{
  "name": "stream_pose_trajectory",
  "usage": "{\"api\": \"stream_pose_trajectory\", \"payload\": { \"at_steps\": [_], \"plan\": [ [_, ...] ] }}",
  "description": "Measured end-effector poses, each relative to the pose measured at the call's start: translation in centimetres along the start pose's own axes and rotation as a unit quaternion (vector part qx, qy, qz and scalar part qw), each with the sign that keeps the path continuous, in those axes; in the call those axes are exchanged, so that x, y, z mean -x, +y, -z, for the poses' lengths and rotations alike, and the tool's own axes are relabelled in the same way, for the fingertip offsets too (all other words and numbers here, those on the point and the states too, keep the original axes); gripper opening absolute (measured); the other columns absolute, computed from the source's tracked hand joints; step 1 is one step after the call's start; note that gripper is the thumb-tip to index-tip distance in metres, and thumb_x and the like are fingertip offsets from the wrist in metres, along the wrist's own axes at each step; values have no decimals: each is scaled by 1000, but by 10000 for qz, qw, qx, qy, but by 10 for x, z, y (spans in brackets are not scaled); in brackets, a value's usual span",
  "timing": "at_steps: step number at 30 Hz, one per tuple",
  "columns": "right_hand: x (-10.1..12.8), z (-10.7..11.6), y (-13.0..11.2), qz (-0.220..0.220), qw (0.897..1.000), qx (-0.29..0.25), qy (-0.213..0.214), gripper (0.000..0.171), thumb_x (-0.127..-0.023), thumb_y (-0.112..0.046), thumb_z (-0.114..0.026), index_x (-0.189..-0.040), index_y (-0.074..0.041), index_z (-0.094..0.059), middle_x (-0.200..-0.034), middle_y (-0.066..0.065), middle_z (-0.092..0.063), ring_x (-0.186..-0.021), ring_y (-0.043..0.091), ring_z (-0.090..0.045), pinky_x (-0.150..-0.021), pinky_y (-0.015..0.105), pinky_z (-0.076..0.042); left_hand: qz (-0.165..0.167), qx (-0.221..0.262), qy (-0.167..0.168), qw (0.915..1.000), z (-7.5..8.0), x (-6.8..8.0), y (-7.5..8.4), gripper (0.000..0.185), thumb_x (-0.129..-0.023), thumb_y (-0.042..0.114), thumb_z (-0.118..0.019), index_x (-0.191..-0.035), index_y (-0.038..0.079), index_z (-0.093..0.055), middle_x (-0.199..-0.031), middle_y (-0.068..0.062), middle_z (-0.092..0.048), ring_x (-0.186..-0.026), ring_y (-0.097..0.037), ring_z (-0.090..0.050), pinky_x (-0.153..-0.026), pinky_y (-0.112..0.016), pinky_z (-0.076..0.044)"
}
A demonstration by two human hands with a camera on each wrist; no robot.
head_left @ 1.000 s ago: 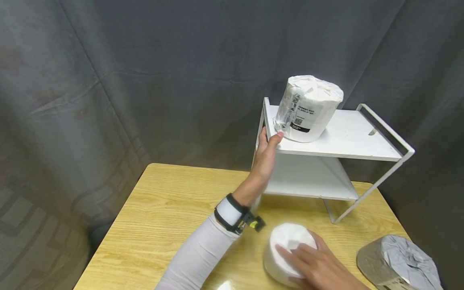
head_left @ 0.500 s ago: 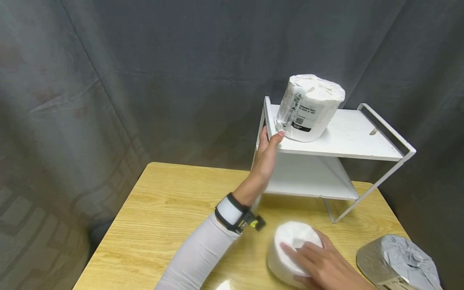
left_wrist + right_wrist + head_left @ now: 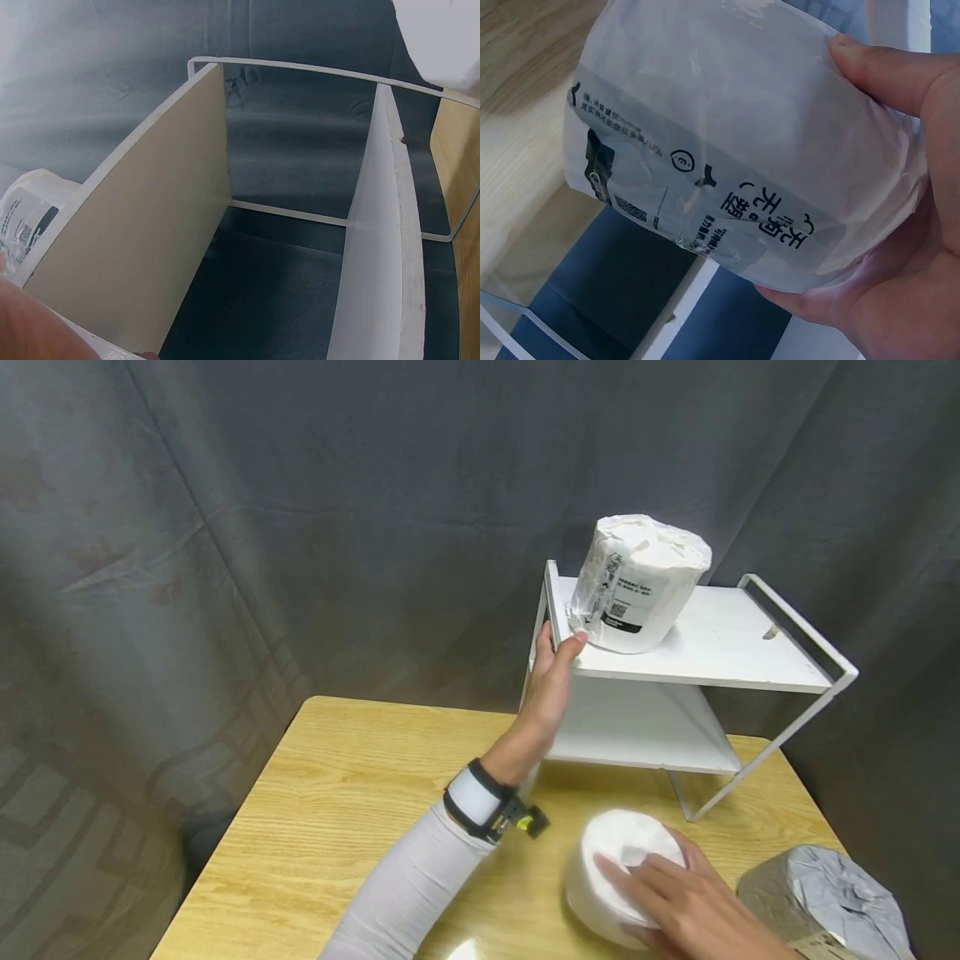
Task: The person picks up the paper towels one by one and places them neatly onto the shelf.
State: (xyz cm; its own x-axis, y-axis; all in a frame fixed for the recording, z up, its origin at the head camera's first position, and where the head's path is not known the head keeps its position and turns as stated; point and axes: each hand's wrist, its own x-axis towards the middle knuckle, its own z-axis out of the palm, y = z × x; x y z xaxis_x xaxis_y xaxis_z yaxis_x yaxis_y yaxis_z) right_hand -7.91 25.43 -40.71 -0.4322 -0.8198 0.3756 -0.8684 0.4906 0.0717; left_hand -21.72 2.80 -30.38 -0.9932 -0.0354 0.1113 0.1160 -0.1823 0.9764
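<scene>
In the head view my left hand (image 3: pixel 549 697) grips the left side rail of a white two-tier shelf rack (image 3: pixel 735 639), thumb in front and fingers behind. Below it, my right hand (image 3: pixel 678 897) holds a white paper roll (image 3: pixel 626 837) from the right, close over the table, its core hole facing up. The right wrist view shows that roll (image 3: pixel 727 135) in a printed plastic wrapper, thumb on one side and fingers on the other. Another wrapped roll (image 3: pixel 645 585) stands on the top shelf, near my left thumb.
A wrapped roll with a grey top (image 3: pixel 843 885) sits at the table's right front, beside my right forearm. The wooden table (image 3: pixel 360 793) extends left of the rack. Behind everything hangs a dark grey curtain (image 3: pixel 360 543). The rack's lower shelf (image 3: pixel 637 722) is tilted in view.
My right hand has shifted right and slightly farther from me with the white roll, bringing it closer to the grey-topped roll. My left hand keeps its place on the rack.
</scene>
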Motion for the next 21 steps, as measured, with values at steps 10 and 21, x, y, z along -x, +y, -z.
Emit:
{"api": "stream_pose_trajectory", "payload": {
  "at_steps": [10,21],
  "plan": [
    [-1,11,0,-8,9994,180,281,65,-111,-57,-33,-153,-15,-58,-99,-20,-64,-97,6,-64,-131,34,-1,-11,-9,25,10000,0,0,0,82,-99,52,-52,-170,24,-22,-172,-3,-33,-158,-22,-30,-129,-48,-22],
    [0,24,4,-163,9997,157,-6,67,-110,-59,-31,-157,-18,-54,-105,-20,-66,-101,8,-65,-130,30,3,-41,86,-49,9999,0,0,0,81,-100,50,-52,-170,23,-22,-173,-3,-32,-159,-21,-28,-129,-48,-21]
  ]
}}
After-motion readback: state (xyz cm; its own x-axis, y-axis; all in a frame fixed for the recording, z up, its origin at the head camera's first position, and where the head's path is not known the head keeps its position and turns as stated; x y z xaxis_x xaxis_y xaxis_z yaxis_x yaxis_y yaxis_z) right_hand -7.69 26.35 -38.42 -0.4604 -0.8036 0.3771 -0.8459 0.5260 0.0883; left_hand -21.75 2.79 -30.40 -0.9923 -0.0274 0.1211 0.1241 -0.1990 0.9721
